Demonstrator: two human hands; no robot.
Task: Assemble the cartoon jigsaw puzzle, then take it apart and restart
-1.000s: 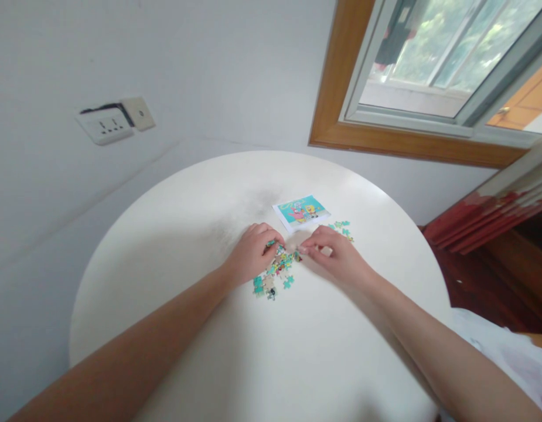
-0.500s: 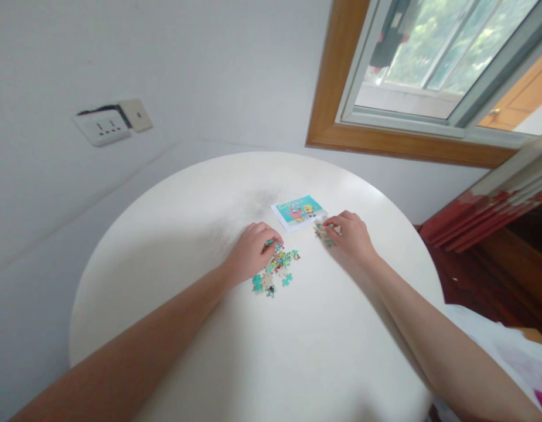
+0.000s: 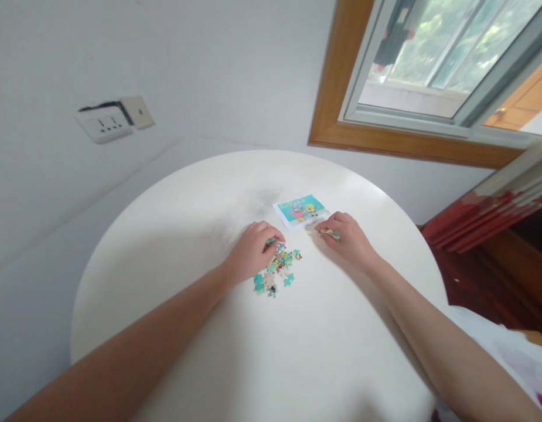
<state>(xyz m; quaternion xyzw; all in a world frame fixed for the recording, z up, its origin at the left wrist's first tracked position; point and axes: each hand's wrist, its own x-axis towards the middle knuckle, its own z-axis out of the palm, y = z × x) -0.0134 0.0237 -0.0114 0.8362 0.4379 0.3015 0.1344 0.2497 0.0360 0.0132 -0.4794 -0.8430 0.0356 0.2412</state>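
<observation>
Jigsaw puzzle pieces (image 3: 279, 265) lie in a loose, overlapping pile near the middle of the round white table (image 3: 297, 346), in turquoise, yellow and beige. At the pile's upper left, my left hand (image 3: 252, 252) is closed, its fingers curled round a few pieces partly hidden by them. Off to the right, my right hand (image 3: 344, 235) grips a small cluster of puzzle pieces (image 3: 330, 234) between thumb and fingers. Just beyond the hands lies a reference picture (image 3: 302, 210) with cartoon figures on turquoise; the right fingertips are close to its lower right corner.
A wall with a socket (image 3: 104, 122) stands behind the table at left. The wooden window frame (image 3: 411, 153) is at upper right, with a red and white curtain (image 3: 477, 205) below it. A grey smudge marks the tabletop left of the picture.
My right hand has shifted slightly left, and the pieces that lay under its fingers are now gathered in its grip. My left hand stays at the pile. The view has moved a little.
</observation>
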